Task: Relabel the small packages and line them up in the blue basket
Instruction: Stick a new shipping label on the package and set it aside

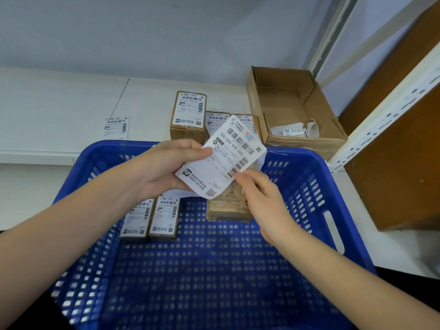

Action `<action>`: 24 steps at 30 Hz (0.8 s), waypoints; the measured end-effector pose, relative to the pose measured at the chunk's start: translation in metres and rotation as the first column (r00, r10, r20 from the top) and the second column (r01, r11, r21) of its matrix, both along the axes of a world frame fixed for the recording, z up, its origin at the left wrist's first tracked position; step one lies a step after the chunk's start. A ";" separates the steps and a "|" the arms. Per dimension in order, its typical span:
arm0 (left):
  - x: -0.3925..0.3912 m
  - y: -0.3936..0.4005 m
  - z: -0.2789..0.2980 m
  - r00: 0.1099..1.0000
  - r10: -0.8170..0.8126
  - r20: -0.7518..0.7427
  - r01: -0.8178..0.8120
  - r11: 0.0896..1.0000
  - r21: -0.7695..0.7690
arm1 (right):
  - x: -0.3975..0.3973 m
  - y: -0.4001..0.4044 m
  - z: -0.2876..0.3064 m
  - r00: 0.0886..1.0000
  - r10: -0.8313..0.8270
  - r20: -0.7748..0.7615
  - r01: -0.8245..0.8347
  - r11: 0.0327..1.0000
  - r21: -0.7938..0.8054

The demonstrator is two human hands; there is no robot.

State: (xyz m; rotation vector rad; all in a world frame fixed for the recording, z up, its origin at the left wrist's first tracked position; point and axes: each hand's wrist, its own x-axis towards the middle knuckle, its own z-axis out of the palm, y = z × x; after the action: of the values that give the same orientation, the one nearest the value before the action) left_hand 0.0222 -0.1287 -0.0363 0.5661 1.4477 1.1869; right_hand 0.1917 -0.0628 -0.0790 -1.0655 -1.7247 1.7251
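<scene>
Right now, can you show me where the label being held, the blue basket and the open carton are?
label point(221, 158), head view, middle of its printed face
blue basket point(309, 153), head view, far rim on the right
open carton point(307, 141), head view, its near outer wall

Two bare forearms reaching in from the near edge, converging toward the middle. Left hand raised, palm turned inward, thumb lying flat along the top with its tip pointing right, fingers curled beneath; thumb and fingers pinching the left edge of a label. Right hand slightly nearer and lower, back of the hand facing up, wrist angled toward the far left, thumb and forefinger closed on the label's lower right edge, remaining fingers loosely curled underneath. Hands close together, not touching.
</scene>
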 end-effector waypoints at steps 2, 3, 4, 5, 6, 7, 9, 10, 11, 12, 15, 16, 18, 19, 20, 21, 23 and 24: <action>0.001 -0.003 0.000 0.999 0.007 0.043 -0.007 1.000 0.002 | 0.002 0.000 0.001 0.999 0.040 -0.001 -0.040 0.999 0.010; 0.001 -0.004 0.000 0.998 0.009 0.060 -0.009 1.000 -0.001 | 0.002 0.000 0.001 0.998 0.059 0.007 -0.059 0.998 0.023; 0.000 -0.006 -0.001 0.997 0.011 0.079 -0.011 1.000 -0.005 | 0.003 -0.001 0.000 0.997 0.078 0.019 -0.079 0.996 0.041; -0.001 -0.007 -0.002 0.995 0.012 0.102 -0.011 1.000 -0.008 | 0.004 -0.002 -0.001 0.995 0.096 0.027 -0.097 0.994 0.056; -0.003 -0.009 -0.002 0.991 0.011 0.132 -0.009 1.000 -0.011 | 0.004 -0.002 -0.002 0.994 0.110 0.029 -0.112 0.992 0.063; -0.005 -0.011 -0.003 0.985 0.011 0.171 -0.010 1.000 -0.008 | 0.004 -0.002 -0.003 0.993 0.119 0.028 -0.120 0.991 0.064; -0.008 -0.014 -0.004 0.971 0.008 0.241 -0.013 1.000 0.019 | 0.004 -0.001 -0.005 0.992 0.123 0.024 -0.124 0.990 0.068; -0.009 -0.016 -0.005 0.964 0.007 0.264 -0.016 0.999 0.029 | 0.004 -0.001 -0.006 0.991 0.130 0.030 -0.132 0.989 0.073; -0.010 -0.018 -0.006 0.960 0.011 0.279 -0.021 0.999 0.033 | 0.004 0.000 -0.007 0.989 0.140 0.035 -0.143 0.987 0.075; -0.010 -0.019 -0.008 0.957 0.010 0.291 -0.022 0.999 0.038 | 0.004 0.001 -0.008 0.988 0.149 0.036 -0.151 0.986 0.071; -0.013 -0.025 -0.012 0.946 -0.034 0.323 0.005 0.996 0.089 | 0.002 0.001 -0.007 0.989 0.147 0.023 -0.148 0.987 0.059; -0.013 -0.027 -0.012 0.940 -0.052 0.336 0.016 0.994 0.110 | 0.002 0.001 -0.006 0.989 0.145 0.019 -0.146 0.988 0.058; -0.015 -0.030 -0.014 0.924 -0.089 0.372 0.036 0.988 0.149 | 0.005 0.001 -0.003 0.991 0.137 0.004 -0.137 0.990 0.034; -0.017 -0.031 -0.015 0.910 -0.110 0.399 0.046 0.985 0.166 | 0.007 0.001 -0.002 0.991 0.131 -0.010 -0.131 0.991 0.019; -0.018 -0.031 -0.015 0.895 -0.132 0.427 0.059 0.982 0.180 | 0.008 0.001 0.000 0.992 0.126 -0.023 -0.126 0.992 0.007; -0.020 -0.031 -0.015 0.882 -0.149 0.448 0.069 0.979 0.190 | 0.010 0.002 0.001 0.992 0.119 -0.033 -0.119 0.993 -0.001; -0.020 -0.030 -0.015 0.872 -0.142 0.467 0.065 0.982 0.178 | 0.012 0.003 0.001 0.993 0.106 -0.043 -0.106 0.994 -0.014; -0.018 -0.029 -0.015 0.871 -0.122 0.475 0.048 0.985 0.164 | 0.012 0.003 0.000 0.993 0.107 -0.040 -0.108 0.994 -0.012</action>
State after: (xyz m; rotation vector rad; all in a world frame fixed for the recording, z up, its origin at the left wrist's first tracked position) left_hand 0.0044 -0.1580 -0.0517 0.3882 0.9032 1.2627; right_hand 0.2038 -0.0600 -0.0788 -0.9539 -1.7773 1.8132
